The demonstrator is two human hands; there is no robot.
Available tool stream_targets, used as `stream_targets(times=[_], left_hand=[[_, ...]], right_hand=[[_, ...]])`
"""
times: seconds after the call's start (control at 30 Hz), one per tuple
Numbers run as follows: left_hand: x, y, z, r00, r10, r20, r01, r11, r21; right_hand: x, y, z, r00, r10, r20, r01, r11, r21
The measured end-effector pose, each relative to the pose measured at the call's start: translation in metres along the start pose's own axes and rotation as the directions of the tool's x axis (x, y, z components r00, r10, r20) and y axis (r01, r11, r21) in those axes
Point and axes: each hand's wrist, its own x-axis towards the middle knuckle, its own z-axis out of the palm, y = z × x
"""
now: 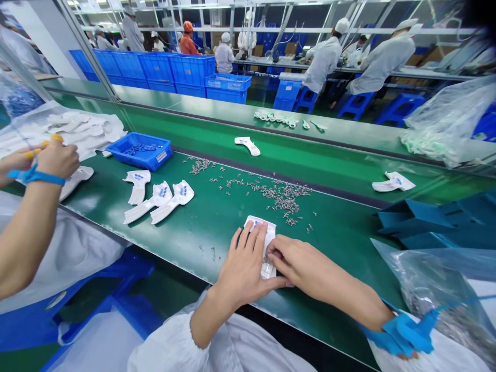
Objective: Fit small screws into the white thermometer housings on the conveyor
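My left hand [248,263] lies flat with fingers stretched over a white plastic shell [271,230], pressing it to the green work surface. The thumb reaches across toward my other wrist. At the shell's right edge, my right hand [298,258] has its fingers pinched together; whatever is between them is hidden. A clear or shiny area shows at the lower end of the shell. Beyond my hands lies a scattered pile of tiny metal parts [284,196], too small to name for sure. To the left rest three similar white shells [176,199] with blue marks.
A blue tray [141,150] of small blue pieces stands at the left. Further white shells lie on the green belt [329,173]. A co-worker's hands [54,160] work at far left. Teal holders [434,217] and a plastic bag [437,284] are on the right.
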Motion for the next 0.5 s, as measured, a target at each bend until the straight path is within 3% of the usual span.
stream_targets(times=[0.27, 0.5], left_hand=[[-0.001, 0.002, -0.003, 0.998, 0.008, 0.058, -0.009, 1.0, 0.028], [0.0, 0.0, -0.003, 0.999, 0.007, 0.054, -0.008, 1.0, 0.022]], right_hand=[[-0.004, -0.025, 0.009, 0.998, -0.008, -0.06, -0.011, 0.949, -0.314], [0.004, -0.039, 0.011, 0.997, 0.076, -0.015, -0.076, 0.919, -0.386]])
